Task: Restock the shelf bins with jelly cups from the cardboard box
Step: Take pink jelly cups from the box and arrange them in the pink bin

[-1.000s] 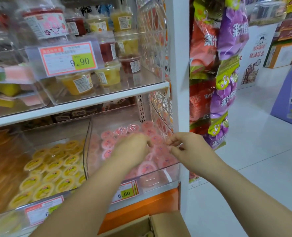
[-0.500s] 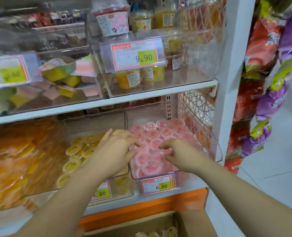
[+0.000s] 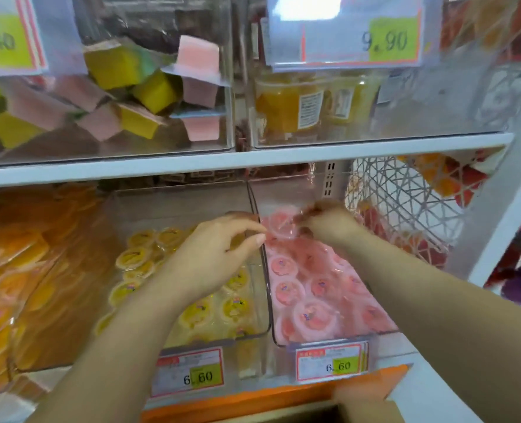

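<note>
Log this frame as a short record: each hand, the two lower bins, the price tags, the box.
left hand: over yellow bin, fingers curled near the wall between bins; no cup seen in it
right hand: at back of pink bin, appears to pinch a pink cup; blurred
yellow bin: holds yellow cups
pink bin: holds pink cups
tags: both bins read 6.60
box: corner at bottom edge, contents not visible

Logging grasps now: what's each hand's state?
Left hand: loosely curled, holding nothing.
Right hand: at a pink jelly cup; grip too blurred to tell.
</note>
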Demonstrator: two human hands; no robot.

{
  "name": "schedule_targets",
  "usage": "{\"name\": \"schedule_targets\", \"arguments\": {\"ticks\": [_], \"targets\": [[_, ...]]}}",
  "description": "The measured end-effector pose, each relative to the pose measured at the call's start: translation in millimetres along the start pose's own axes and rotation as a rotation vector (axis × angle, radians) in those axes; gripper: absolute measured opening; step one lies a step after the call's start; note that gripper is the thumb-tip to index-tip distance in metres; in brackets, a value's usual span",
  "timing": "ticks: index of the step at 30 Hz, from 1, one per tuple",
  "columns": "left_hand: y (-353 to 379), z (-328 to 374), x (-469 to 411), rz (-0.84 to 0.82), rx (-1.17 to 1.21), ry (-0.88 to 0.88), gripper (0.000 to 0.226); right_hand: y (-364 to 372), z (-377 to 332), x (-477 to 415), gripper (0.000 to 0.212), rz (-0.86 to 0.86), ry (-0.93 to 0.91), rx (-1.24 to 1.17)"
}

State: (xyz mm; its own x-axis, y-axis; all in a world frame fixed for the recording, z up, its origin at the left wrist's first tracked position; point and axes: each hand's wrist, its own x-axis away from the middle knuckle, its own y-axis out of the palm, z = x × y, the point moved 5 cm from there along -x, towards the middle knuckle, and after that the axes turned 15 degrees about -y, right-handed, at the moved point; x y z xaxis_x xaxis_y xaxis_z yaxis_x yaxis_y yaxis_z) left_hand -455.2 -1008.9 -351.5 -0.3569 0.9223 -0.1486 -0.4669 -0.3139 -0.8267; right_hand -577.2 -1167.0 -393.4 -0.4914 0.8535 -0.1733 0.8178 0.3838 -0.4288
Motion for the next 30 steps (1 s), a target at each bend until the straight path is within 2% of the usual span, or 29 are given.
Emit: {"name": "schedule_targets", "arguments": {"ticks": [6,9,12,15,18,25,27,30], "targets": [[2.0,-12.5,-11.3,-0.043,0.048,-0.025,0.019,31.0,17.9,-52.6,0.014,-0.008,-0.012,0.087],[2.4,-15.2,-13.5,-0.072,0.09,-0.025,0.018,41.5,24.9,-57.0,0.035,-0.033,-0.029,0.101],[3.7,-16.7,-13.4,-0.09,0.094,-0.016,0.018,43.1,33.2,-57.0,0.044,0.016,0.02,0.028],[2.8,-17.3,-12.9,-0.085,0.111,-0.014,0.019,41.5,36.3,-56.5,0.038,0.064,0.084,-0.077],[2.5,-18.1,-11.3,-0.083,0.104,-0.016,0.019,38.0,33.1,-54.2,0.027,0.075,0.098,-0.077],[3.3,-17.2,-10.7,-0.081,0.095,-0.019,0.02,38.4,22.7,-55.2,0.031,0.016,0.051,-0.043],[3.4,-17.5,-9.6,-0.085,0.093,-0.013,0.021,35.5,24.1,-53.7,0.026,0.013,0.051,0.005],[3.1,-17.4,-8.3,-0.091,0.089,-0.016,0.022,36.6,29.7,-49.8,0.031,0.003,0.054,0.104]]}}
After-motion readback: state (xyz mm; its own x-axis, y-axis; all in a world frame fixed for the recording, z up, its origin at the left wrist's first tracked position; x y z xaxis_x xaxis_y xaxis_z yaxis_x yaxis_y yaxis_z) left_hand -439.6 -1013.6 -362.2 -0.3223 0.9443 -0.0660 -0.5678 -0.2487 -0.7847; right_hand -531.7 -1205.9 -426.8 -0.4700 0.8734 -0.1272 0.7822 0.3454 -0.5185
